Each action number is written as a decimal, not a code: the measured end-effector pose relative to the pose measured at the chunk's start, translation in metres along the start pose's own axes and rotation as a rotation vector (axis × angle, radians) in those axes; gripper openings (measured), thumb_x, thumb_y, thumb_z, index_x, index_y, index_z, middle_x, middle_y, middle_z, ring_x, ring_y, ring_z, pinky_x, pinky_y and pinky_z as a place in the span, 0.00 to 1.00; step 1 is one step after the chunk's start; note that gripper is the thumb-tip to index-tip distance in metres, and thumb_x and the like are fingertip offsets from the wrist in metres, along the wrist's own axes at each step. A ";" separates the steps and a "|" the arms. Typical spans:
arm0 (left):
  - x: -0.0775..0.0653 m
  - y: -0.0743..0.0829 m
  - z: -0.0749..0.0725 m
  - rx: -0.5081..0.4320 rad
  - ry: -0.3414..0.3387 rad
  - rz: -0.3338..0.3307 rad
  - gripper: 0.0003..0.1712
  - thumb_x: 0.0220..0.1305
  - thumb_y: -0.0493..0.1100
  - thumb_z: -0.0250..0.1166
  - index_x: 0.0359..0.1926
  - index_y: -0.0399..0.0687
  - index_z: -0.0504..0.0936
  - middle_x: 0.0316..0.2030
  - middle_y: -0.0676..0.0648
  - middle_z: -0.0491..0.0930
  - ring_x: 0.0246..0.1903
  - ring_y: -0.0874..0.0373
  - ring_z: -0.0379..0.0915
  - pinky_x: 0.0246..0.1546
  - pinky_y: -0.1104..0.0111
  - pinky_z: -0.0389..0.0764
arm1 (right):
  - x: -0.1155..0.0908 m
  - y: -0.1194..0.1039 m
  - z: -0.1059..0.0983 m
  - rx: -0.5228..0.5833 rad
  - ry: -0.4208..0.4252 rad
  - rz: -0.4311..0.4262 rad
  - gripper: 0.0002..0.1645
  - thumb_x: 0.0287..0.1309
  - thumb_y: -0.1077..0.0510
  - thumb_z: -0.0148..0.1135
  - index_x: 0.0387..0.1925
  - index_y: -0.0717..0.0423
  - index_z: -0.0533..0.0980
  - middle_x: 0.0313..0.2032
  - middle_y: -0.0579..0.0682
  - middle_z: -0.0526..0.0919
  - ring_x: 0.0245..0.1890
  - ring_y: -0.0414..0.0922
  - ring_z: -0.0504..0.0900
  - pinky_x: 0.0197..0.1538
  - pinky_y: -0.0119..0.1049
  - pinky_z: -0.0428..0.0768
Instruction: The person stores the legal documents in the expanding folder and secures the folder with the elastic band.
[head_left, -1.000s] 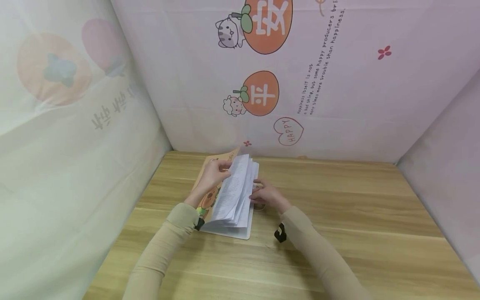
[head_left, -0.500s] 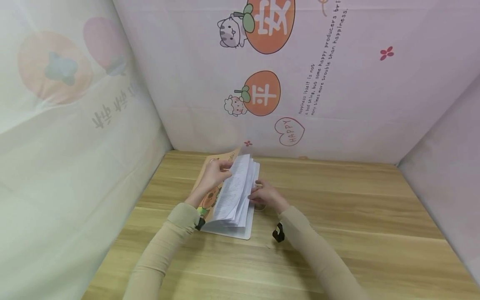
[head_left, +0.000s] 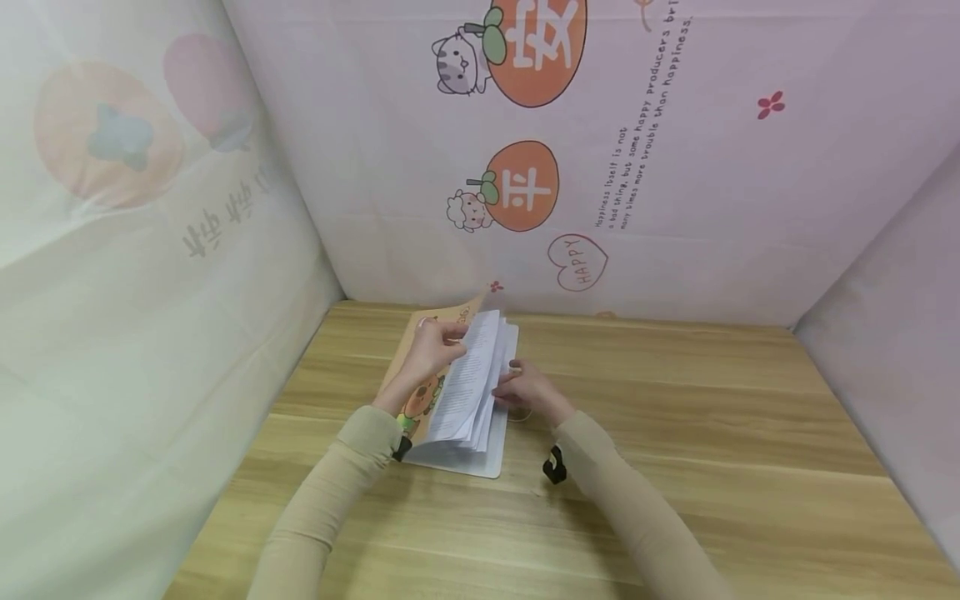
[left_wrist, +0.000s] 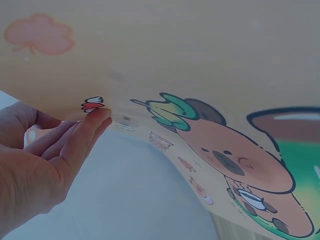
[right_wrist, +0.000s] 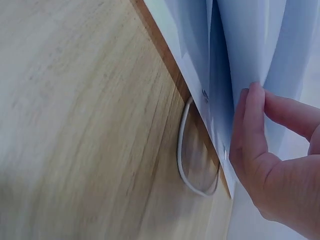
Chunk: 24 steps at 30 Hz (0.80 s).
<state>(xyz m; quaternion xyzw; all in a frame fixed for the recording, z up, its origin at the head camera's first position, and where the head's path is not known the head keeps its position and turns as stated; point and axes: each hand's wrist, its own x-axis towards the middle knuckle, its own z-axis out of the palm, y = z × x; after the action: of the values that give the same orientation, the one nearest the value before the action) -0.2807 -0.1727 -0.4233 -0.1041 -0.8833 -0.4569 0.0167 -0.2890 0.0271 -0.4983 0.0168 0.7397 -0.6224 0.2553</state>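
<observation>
Near the back left of the table lies a partly opened folder (head_left: pixel 420 402) with an orange cover showing a cartoon capybara (left_wrist: pixel 235 155). My left hand (head_left: pixel 431 350) pinches the free edge of the cover and holds it raised. Under the cover, white printed sheets (head_left: pixel 467 379) fan upward. My right hand (head_left: pixel 531 392) is at their right edge, and in the right wrist view its thumb and fingertips (right_wrist: pixel 256 92) pinch a curved white sheet (right_wrist: pixel 247 40). A thin cord loop (right_wrist: pixel 181 145) sticks out from the folder's edge onto the wood.
The wood-grain table (head_left: pixel 675 400) extends to the right and toward the front. Printed cloth walls (head_left: pixel 405 208) rise at the back and both sides, the back one close behind the folder. A black wrist mount (head_left: pixel 555 465) hangs by the right sleeve.
My right hand has shifted slightly left, its fingertips further onto the sheets. The left hand still holds the cover up, with hardly any movement.
</observation>
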 end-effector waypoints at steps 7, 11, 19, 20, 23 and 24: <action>0.000 0.005 0.013 0.066 -0.031 -0.001 0.26 0.56 0.31 0.58 0.59 0.31 0.78 0.55 0.33 0.82 0.49 0.41 0.84 0.49 0.58 0.86 | -0.010 0.002 -0.015 -0.060 0.009 -0.044 0.47 0.56 0.70 0.64 0.72 0.70 0.50 0.58 0.71 0.76 0.44 0.51 0.86 0.51 0.40 0.86; 0.001 0.005 0.024 0.135 -0.035 0.021 0.27 0.55 0.30 0.59 0.59 0.32 0.78 0.56 0.34 0.81 0.49 0.41 0.84 0.50 0.58 0.86 | -0.013 0.004 -0.025 -0.010 0.006 -0.042 0.46 0.56 0.73 0.61 0.72 0.71 0.49 0.58 0.73 0.74 0.40 0.50 0.86 0.51 0.41 0.86; 0.001 0.003 0.049 0.290 -0.056 0.144 0.15 0.49 0.25 0.55 0.21 0.43 0.59 0.14 0.50 0.60 0.15 0.62 0.59 0.20 0.75 0.58 | -0.024 0.011 -0.043 -0.009 0.010 -0.047 0.44 0.59 0.72 0.59 0.72 0.72 0.48 0.60 0.74 0.72 0.42 0.50 0.87 0.53 0.41 0.86; 0.001 0.002 0.053 0.298 -0.064 0.146 0.18 0.49 0.24 0.55 0.20 0.44 0.56 0.14 0.53 0.53 0.14 0.63 0.52 0.18 0.77 0.54 | -0.026 0.012 -0.044 -0.006 0.011 -0.048 0.44 0.59 0.72 0.59 0.71 0.73 0.48 0.61 0.75 0.72 0.43 0.51 0.87 0.53 0.41 0.86; -0.001 0.002 0.062 0.337 -0.071 0.159 0.15 0.50 0.24 0.57 0.18 0.42 0.62 0.11 0.57 0.53 0.12 0.67 0.48 0.14 0.80 0.51 | -0.030 0.015 -0.049 -0.013 0.018 -0.046 0.43 0.60 0.72 0.58 0.71 0.74 0.48 0.62 0.75 0.71 0.45 0.52 0.87 0.54 0.42 0.85; -0.001 0.002 0.066 0.340 -0.076 0.159 0.10 0.50 0.24 0.57 0.20 0.37 0.68 0.10 0.56 0.55 0.12 0.67 0.49 0.14 0.81 0.52 | -0.032 0.016 -0.051 -0.016 0.023 -0.040 0.43 0.61 0.71 0.58 0.71 0.74 0.49 0.62 0.74 0.71 0.46 0.53 0.86 0.55 0.42 0.85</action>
<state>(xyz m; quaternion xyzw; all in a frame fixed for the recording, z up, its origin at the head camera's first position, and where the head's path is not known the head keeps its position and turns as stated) -0.2748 -0.1188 -0.4603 -0.1865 -0.9367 -0.2940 0.0370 -0.2739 0.0873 -0.4957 0.0070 0.7476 -0.6213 0.2343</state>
